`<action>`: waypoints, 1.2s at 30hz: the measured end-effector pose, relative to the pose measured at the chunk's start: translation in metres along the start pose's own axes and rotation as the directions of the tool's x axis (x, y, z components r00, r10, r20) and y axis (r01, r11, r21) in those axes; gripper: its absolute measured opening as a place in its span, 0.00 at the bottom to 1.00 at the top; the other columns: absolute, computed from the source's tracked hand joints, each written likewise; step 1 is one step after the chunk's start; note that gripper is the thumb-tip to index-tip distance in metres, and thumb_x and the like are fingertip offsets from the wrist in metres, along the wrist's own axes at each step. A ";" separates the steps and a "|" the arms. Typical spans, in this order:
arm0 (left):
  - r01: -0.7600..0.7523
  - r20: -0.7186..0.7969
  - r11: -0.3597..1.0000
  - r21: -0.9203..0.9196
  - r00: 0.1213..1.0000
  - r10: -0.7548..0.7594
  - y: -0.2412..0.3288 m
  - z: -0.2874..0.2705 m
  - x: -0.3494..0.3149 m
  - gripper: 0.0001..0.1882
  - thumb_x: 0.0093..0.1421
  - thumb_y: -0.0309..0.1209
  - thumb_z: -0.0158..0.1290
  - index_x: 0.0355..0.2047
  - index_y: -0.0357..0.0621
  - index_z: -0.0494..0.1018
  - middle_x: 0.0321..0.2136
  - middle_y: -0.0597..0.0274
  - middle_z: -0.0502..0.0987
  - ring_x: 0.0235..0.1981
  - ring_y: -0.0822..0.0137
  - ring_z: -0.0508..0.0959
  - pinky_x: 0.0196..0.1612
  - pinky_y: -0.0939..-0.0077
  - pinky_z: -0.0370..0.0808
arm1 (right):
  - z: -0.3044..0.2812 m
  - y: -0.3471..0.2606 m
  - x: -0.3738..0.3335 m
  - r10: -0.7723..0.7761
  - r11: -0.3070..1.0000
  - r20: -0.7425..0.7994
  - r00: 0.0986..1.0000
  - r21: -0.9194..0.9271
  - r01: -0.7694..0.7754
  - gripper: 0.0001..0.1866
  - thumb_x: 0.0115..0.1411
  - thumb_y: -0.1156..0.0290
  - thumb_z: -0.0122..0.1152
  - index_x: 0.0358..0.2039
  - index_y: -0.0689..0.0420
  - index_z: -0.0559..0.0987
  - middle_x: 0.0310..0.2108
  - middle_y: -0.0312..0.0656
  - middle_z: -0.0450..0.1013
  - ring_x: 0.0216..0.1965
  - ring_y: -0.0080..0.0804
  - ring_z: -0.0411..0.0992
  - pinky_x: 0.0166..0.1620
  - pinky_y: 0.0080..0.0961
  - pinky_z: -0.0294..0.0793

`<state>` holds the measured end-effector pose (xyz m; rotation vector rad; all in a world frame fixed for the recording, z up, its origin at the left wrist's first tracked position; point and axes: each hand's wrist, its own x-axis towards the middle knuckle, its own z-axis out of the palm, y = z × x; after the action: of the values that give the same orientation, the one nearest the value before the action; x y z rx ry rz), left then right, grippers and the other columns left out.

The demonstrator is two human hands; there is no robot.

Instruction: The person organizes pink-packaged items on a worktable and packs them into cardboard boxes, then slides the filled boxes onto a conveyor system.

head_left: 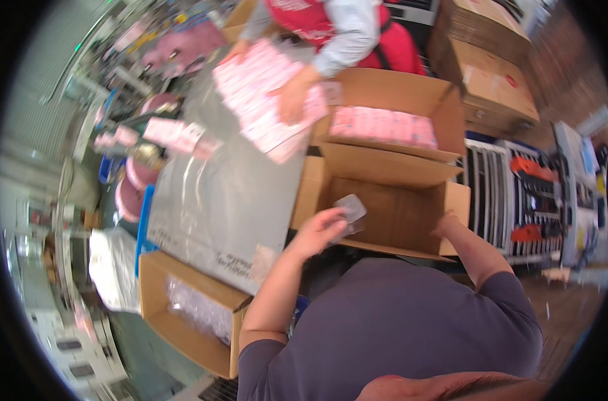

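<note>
My left hand [319,232] pinches a small, clear plastic piece [350,208] with rounded corners, above the left side of an open cardboard box [377,244]. The brown bottom of this box shows. At its right wall, my right hand [445,224] closes on the edge by the right flap [458,202]; its fingertips are partly hidden. Just beyond stands a second cardboard box [389,85], holding a row of pink-and-white packs [384,127].
Across the grey table [233,194], a co-worker in a red apron has both hands on many pink packs [257,90]. A carton of clear plastic pieces [195,309] stands at lower left. A roller conveyor [494,200] lies to the right, stacked cardboard [494,77] behind it.
</note>
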<state>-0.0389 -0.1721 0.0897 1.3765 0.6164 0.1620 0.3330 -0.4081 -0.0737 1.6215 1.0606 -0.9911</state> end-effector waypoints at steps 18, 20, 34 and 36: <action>-0.164 -0.961 0.977 -0.134 0.261 -0.088 -0.050 -0.125 -0.192 0.27 0.62 0.28 0.57 0.61 0.52 0.61 0.42 0.69 0.75 0.44 0.68 0.76 0.47 0.68 0.75 | 0.003 -0.006 -0.035 0.322 0.855 -0.021 0.947 0.435 -0.281 0.58 0.55 0.47 0.63 0.70 0.69 0.39 0.70 0.60 0.48 0.68 0.50 0.57 0.62 0.34 0.65; -0.106 -0.926 0.994 -0.014 0.377 0.027 -0.049 -0.120 -0.172 0.26 0.62 0.27 0.57 0.59 0.48 0.63 0.42 0.66 0.76 0.44 0.69 0.76 0.45 0.71 0.76 | 0.011 -0.007 -0.019 0.372 0.847 -0.040 0.928 0.423 -0.321 0.60 0.54 0.46 0.64 0.69 0.69 0.38 0.66 0.63 0.54 0.66 0.46 0.60 0.62 0.30 0.66; 0.063 -0.858 0.941 0.333 0.434 0.275 -0.071 -0.181 -0.149 0.21 0.62 0.19 0.49 0.56 0.38 0.66 0.54 0.55 0.69 0.50 0.58 0.74 0.49 0.68 0.76 | 0.009 -0.007 0.014 0.227 0.961 0.160 0.961 0.126 -0.247 0.37 0.58 0.52 0.56 0.68 0.48 0.63 0.69 0.63 0.47 0.67 0.53 0.58 0.62 0.40 0.65; 0.479 -0.931 0.830 0.286 -0.067 0.360 -0.104 -0.218 -0.226 0.21 0.60 0.17 0.52 0.54 0.36 0.67 0.50 0.53 0.70 0.48 0.58 0.74 0.48 0.66 0.76 | 0.013 -0.006 0.028 0.209 0.974 0.151 0.966 0.052 -0.218 0.36 0.59 0.52 0.54 0.67 0.47 0.64 0.69 0.59 0.51 0.67 0.52 0.58 0.63 0.41 0.64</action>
<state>-0.3610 -0.1086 0.0476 1.5905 2.2664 1.1584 0.3345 -0.4137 -0.1042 1.6528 0.7443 -0.9916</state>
